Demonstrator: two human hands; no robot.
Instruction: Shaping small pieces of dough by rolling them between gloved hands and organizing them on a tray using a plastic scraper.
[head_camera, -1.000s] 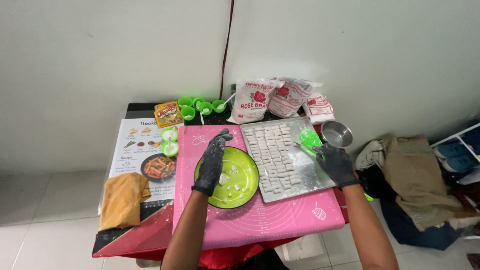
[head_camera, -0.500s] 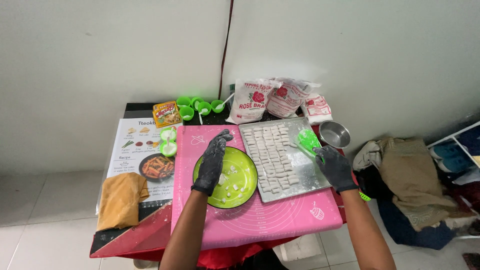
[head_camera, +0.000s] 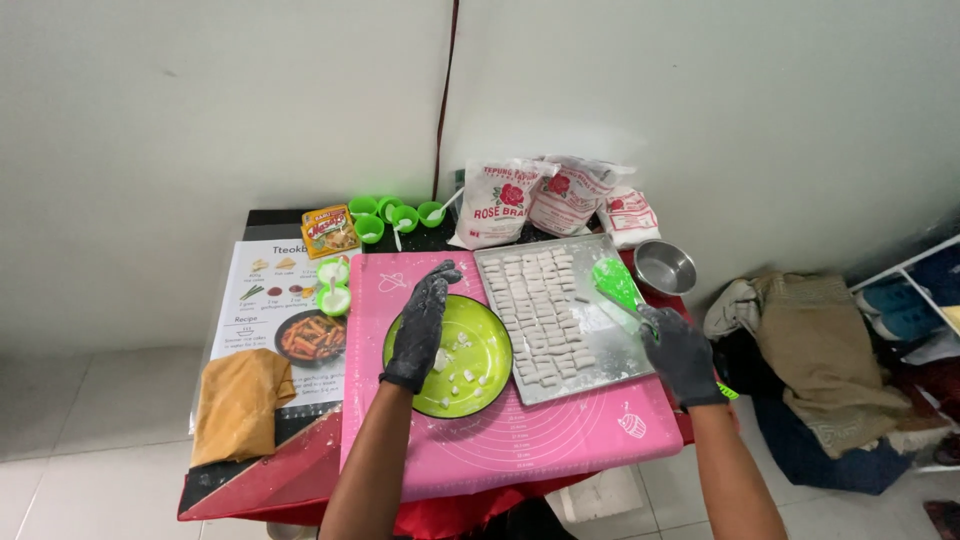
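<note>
Gloved left hand (head_camera: 422, 325) hovers flat and spread over the green plate (head_camera: 485, 382) of dough bits; the right hand (head_camera: 682, 355) grips a green scraper (head_camera: 616, 284) over the metal tray (head_camera: 600, 362) of cut dough pieces (head_camera: 540, 310).

A makeshift home cooking corner: a small table (head_camera: 250, 480) stands against bare white walls on a tiled floor, carrying a pink baking mat (head_camera: 560, 440), flour bags (head_camera: 500, 205), a metal tray (head_camera: 620, 365) of dough pieces and a recipe sheet (head_camera: 275, 300), beside a heap of clothes (head_camera: 820, 350).
</note>
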